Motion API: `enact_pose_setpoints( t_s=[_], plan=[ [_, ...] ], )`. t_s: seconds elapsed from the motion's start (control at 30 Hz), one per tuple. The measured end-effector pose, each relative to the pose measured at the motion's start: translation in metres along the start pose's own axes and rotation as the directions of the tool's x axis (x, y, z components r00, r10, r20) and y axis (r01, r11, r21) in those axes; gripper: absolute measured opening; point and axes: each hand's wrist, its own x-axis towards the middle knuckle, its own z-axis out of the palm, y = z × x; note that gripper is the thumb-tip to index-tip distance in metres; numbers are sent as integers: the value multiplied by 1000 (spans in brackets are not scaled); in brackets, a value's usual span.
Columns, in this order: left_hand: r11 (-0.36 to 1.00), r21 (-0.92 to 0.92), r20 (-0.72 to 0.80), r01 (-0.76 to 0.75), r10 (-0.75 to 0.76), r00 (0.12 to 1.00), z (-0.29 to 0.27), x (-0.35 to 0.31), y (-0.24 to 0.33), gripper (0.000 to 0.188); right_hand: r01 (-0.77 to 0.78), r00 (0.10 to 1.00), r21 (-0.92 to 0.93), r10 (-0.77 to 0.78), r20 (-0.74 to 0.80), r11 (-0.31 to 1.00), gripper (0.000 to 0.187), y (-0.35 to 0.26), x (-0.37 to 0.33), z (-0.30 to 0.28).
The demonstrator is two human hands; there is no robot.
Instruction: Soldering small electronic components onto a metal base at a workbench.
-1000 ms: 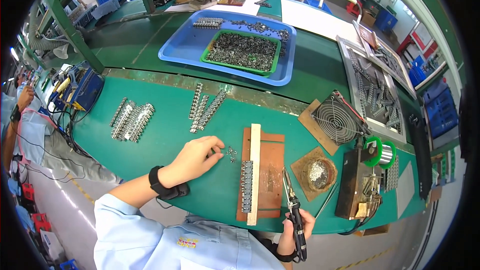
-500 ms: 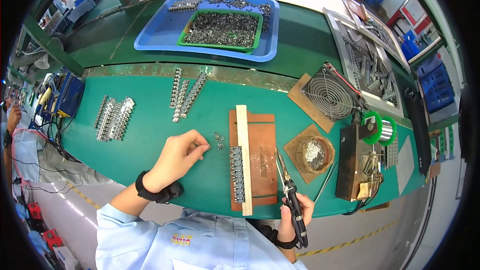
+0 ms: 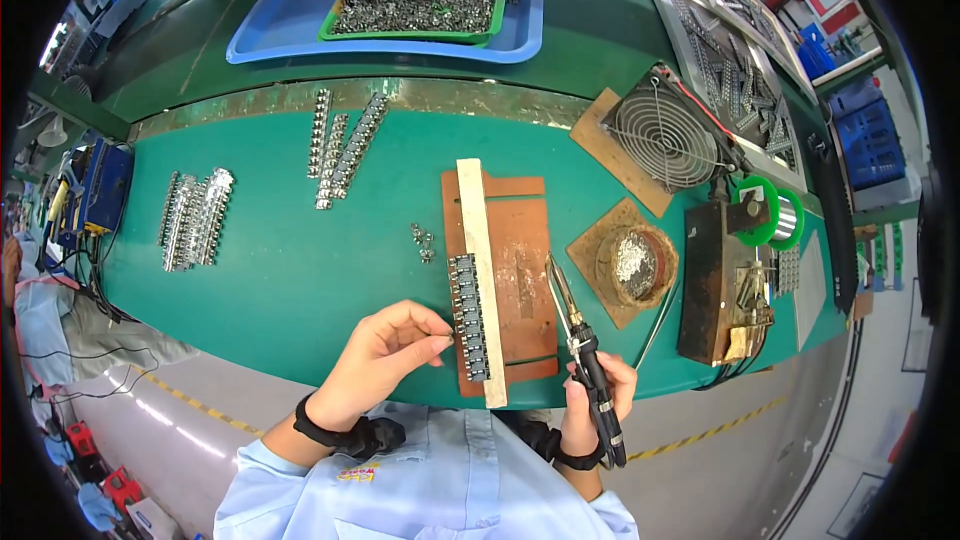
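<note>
My left hand point(image 3: 392, 350) is pinched at the near left edge of a strip of small black components point(image 3: 467, 315), its fingertips closed on something too small to make out. The strip stands along the left side of a pale wooden bar point(image 3: 470, 190), which lies across a brown board point(image 3: 520, 290). A few loose small metal parts point(image 3: 423, 242) lie just beyond my left hand. In my right hand point(image 3: 578, 422) is a black-handled soldering iron point(image 3: 590, 370), gripped round the handle. Its tip points up and away, beside the board's right edge, apart from the strip.
Finished-looking component strips point(image 3: 195, 220) and further strips point(image 3: 345, 150) lie left. Blue tray point(image 3: 255, 35) holds a green tray point(image 3: 410, 37) of small parts. At right are a fan point(image 3: 662, 130), round solder pot point(image 3: 640, 265), tweezers point(image 3: 657, 325) and solder spool point(image 3: 775, 215).
My left hand has moved from beside the loose metal parts toward me and right, to the component strip. My right hand still holds the soldering iron. The whole view has shifted somewhat.
</note>
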Motion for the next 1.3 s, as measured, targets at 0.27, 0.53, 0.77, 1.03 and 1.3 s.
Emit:
enact_pose_setpoints(
  t_s=[0.27,0.53,0.77,1.03,1.3],
  plan=[
    [995,88,75,-38,31,997,-2,7,4,16,23,1000,-6,-23,-12,1000,41,1,1,4],
    [995,101,111,-20,9,994,-3,13,7,18,19,999,51,-17,-40,999,40,-2,3,7],
    [999,28,99,34,-37,994,-1,12,5,15,33,998,64,-30,-51,997,38,-1,4,7],
    [996,-20,60,82,-81,995,4,9,4,11,31,999,40,-30,-28,999,40,2,2,3],
    [995,-41,75,92,-88,993,1,9,4,8,-59,998,100,60,-16,993,44,-16,-1,1]
  ],
)
